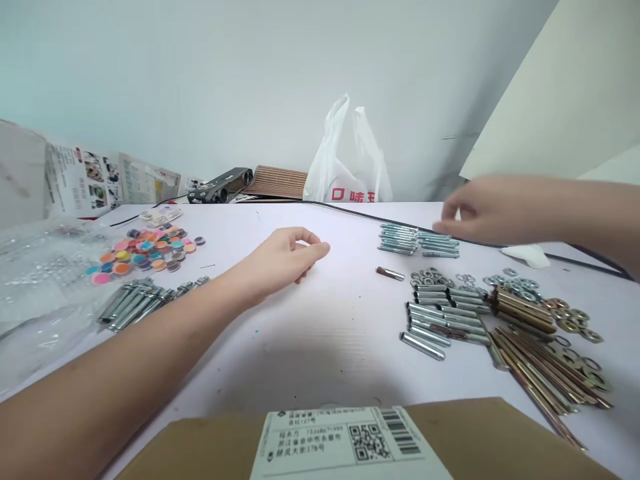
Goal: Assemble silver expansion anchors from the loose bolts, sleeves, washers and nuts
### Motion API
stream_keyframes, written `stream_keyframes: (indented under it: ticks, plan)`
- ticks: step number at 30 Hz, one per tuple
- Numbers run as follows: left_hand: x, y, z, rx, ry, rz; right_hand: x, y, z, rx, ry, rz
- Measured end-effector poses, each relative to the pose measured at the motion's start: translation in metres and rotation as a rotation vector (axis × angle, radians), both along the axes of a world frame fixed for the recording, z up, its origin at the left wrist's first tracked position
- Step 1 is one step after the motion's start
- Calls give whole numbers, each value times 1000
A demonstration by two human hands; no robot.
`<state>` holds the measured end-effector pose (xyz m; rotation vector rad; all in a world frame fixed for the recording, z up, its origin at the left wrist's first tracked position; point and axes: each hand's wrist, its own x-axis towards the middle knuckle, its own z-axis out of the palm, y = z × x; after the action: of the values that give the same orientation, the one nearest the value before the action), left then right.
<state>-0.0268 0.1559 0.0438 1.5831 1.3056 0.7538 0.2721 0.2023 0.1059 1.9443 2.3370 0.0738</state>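
Note:
My left hand [285,261] rests near the middle of the white table, its thumb and fingers closed together with nothing showing in them. My right hand [493,207] is at the right, slightly blurred, thumb and fingertips brought together just above thin threaded studs [439,244]. Whatever those fingertips hold, if anything, is hidden. Beside these lies another stack of threaded studs [397,239]. One loose metal sleeve [390,274] lies in front of the stacks. Nearer to me are several silver sleeves [443,312] in rows, with small washers [430,277] behind them.
Brass-coloured sleeves [523,312], long rods [545,367] and nuts [520,285] lie at right. Expansion bolts [145,303], coloured caps [145,248] and clear plastic [45,287] are at left. A labelled carton [210,443] is in front; a white bag [345,163] stands behind.

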Motion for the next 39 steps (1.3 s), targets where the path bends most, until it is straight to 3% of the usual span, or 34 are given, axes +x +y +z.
stream_keyframes:
  ticks: [3, 6, 8, 12, 16, 20, 27, 30, 32, 36, 39]
  plan:
    - [-4, 6, -14, 17, 135, -48, 13, -17, -21, -265, 44, -21]
    - [-6, 5, -18, -104, 162, -297, 3, -26, -37, -340, 175, 102]
    - [-10, 2, -18, -154, 127, -392, -6, -22, -42, -344, 211, 159]
    - [-18, -4, -21, -139, 5, -361, -15, 3, -47, -251, 149, 98]
    - [-20, -7, -26, -122, -14, -349, -19, 25, -63, -147, 107, 26]
    - [-18, -8, -31, -102, 25, -354, -22, 29, -80, -127, 128, 69]
    - [-18, -7, -35, -58, 52, -365, -18, 38, -94, -147, 226, 115]
    - [-18, -5, -36, -60, 22, -341, -17, 40, -88, -194, 231, 116]
    - [-17, -5, -37, -58, -5, -309, -21, 32, -75, -175, 293, 144]
    - [-13, -11, -37, -72, -94, -231, -40, -4, -42, -216, 532, 176]
    - [-6, -18, -37, -51, -164, -218, -60, -30, -32, -231, 646, 225]
